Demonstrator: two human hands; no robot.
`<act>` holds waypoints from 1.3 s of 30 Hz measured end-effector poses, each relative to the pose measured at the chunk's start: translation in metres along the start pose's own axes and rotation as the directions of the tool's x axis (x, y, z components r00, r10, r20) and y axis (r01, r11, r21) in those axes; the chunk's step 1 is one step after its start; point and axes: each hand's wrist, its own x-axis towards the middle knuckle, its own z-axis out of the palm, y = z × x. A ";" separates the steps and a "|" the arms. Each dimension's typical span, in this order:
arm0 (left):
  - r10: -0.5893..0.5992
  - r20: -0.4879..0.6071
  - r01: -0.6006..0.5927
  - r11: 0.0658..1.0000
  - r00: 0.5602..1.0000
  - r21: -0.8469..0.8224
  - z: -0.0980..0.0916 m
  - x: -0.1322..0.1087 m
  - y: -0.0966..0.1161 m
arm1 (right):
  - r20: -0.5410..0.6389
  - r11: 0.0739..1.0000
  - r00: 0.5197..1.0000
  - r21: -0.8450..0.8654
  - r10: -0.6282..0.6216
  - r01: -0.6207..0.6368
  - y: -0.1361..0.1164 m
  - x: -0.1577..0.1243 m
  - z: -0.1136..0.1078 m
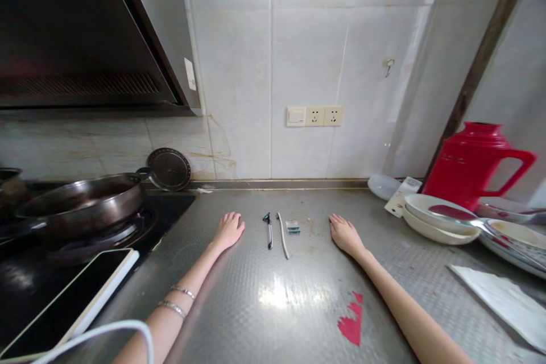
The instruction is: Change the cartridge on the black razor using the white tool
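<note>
My left hand (229,230) lies palm down on the metal countertop (239,307), its fingers extended and holding nothing. Opposite it, my right hand (345,235) rests flat in the same way, also empty. Between the two hands are a razor (269,231) with a dark green head, nearer my left hand, a thin white handle-like stick (282,236) with a dark tip, and a small clear pack with green strips (293,228). Neither hand touches these items.
At left, a pan (85,202) sits on the stove, with a phone (72,301) and white cable in front. At right stand a red thermos (469,165), stacked dishes (439,216) and white paper (503,301). A red patch (352,324) marks the front counter.
</note>
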 end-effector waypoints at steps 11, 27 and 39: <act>0.014 -0.015 -0.014 1.000 1.000 0.013 0.004 -0.001 -0.002 | 0.007 1.000 1.000 -0.014 -0.017 0.017 0.002 0.000 0.002; 0.011 -0.030 -0.010 1.000 0.999 0.014 0.009 0.001 -0.005 | 0.046 0.999 0.998 -0.040 0.034 -0.032 -0.005 -0.002 -0.006; 0.078 -0.103 -0.077 0.997 0.992 0.014 -0.008 -0.005 0.010 | 0.013 0.999 0.999 -0.025 0.040 -0.040 -0.009 -0.004 -0.010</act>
